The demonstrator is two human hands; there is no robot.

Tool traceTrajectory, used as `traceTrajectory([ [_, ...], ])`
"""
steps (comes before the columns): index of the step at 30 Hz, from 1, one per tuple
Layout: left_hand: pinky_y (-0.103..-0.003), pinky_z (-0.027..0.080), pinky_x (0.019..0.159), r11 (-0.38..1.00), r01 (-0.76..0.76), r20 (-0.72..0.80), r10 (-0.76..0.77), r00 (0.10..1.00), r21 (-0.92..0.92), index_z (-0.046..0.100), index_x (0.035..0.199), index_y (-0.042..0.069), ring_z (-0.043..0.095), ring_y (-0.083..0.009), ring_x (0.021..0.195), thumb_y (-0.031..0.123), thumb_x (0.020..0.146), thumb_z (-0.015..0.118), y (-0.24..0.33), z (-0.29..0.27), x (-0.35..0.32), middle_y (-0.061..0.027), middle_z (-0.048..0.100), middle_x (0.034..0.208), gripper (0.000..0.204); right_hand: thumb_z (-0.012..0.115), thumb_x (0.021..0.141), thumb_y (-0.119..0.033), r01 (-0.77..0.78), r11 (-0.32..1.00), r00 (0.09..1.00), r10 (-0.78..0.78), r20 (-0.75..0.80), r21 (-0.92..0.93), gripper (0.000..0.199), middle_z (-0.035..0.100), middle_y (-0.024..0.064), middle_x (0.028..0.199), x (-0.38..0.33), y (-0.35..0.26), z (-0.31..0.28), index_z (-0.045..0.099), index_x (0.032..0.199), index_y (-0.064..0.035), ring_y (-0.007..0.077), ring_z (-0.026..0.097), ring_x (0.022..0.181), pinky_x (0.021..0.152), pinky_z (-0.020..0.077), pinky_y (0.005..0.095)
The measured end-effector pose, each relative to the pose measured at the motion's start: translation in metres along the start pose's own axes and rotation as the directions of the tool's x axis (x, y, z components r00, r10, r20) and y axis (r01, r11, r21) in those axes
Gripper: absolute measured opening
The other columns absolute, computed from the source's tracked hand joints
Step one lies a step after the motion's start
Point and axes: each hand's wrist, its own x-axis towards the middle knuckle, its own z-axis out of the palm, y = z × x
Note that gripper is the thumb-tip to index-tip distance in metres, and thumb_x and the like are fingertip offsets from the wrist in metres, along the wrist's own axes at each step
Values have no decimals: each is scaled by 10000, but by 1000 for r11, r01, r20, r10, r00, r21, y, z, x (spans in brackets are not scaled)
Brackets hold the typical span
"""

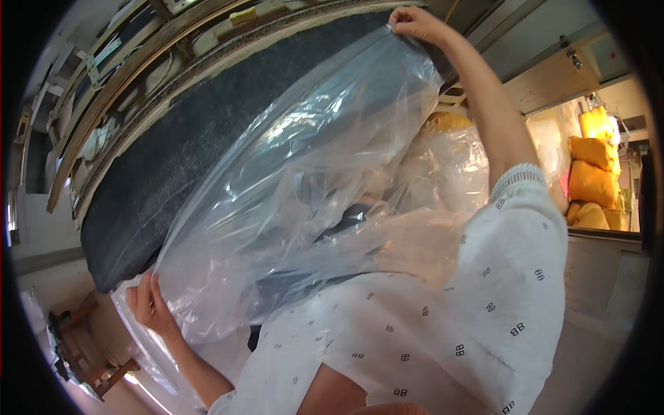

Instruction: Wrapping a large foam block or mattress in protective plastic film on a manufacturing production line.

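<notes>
At the near left, the left hand [149, 303] pinches the edge of a clear plastic sheet [304, 166], which spreads in shiny folds across the middle, between the 2 hands, beside a long dark surface [166, 145] on its far side. At the far right end, the right hand [416, 25] grips the sheet's edge. Farther right, orange bundles [593, 181] are stacked.

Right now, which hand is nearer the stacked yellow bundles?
Right. The right hand is up and left of the yellow bundles, pinching the plastic sheet near its top; the left hand is farther left, at the sheet's lower-left edge.
</notes>
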Motion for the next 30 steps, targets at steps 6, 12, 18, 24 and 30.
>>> traceTrajectory([
  [6,-236,380,828,689,551,-41,-641,766,-471,576,1021,14,506,-144,891,166,882,525,-16,2,25,-46,552,922,212,600,778,-112,-157,926,985,173,-17,344,90,616,6,793,-2,-83,-10,607,854,-64,104,551,716,649,436,248],
  [12,-229,402,686,836,382,-303,-510,805,-393,600,859,31,514,-108,743,186,873,510,-105,50,110,6,567,765,180,538,795,-184,-29,995,586,-61,-808,-96,155,598,59,776,45,-75,72,558,876,-55,175,562,728,685,442,292],
  [18,-222,410,708,778,397,-177,-533,828,-486,648,906,30,537,-79,760,233,848,572,-144,124,154,-16,631,830,225,609,767,-211,103,963,619,134,-774,249,187,617,57,787,50,-31,84,612,880,-62,175,572,722,699,442,290],
  [24,-217,409,697,742,393,-162,-551,819,-543,659,901,28,540,-81,751,237,827,597,-155,144,180,-16,631,816,230,631,758,-226,-33,989,665,130,-735,145,196,626,42,762,66,-33,76,640,841,-49,140,565,709,684,437,279],
  [30,-222,397,631,788,516,-175,-590,788,-335,617,778,24,484,-82,654,282,739,672,-128,134,189,7,549,679,267,678,675,-289,-132,991,577,66,-814,-13,392,466,145,948,66,-28,69,513,910,-23,262,482,872,801,394,346],
])
